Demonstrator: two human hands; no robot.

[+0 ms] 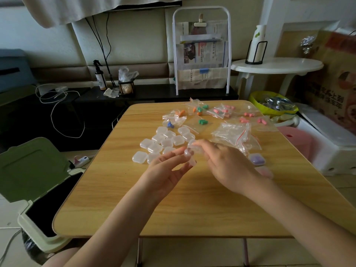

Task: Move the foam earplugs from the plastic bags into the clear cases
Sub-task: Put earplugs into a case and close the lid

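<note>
Head view: wooden table [192, 205], green bin [30, 170].

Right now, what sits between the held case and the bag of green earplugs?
In the head view, closed clear cases lie on the table between the held case and the bag of green earplugs. Both hands grip the held case.

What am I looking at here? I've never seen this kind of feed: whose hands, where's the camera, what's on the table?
One picture, from a camera worn on a person's head, looking down. No robot: the left hand and right hand together hold a clear case above the wooden table. Behind them lie empty clear cases, a pile of empty bags, and bags of earplugs in orange, green, blue and pink. A case with purple earplugs sits right of the hands.
</note>
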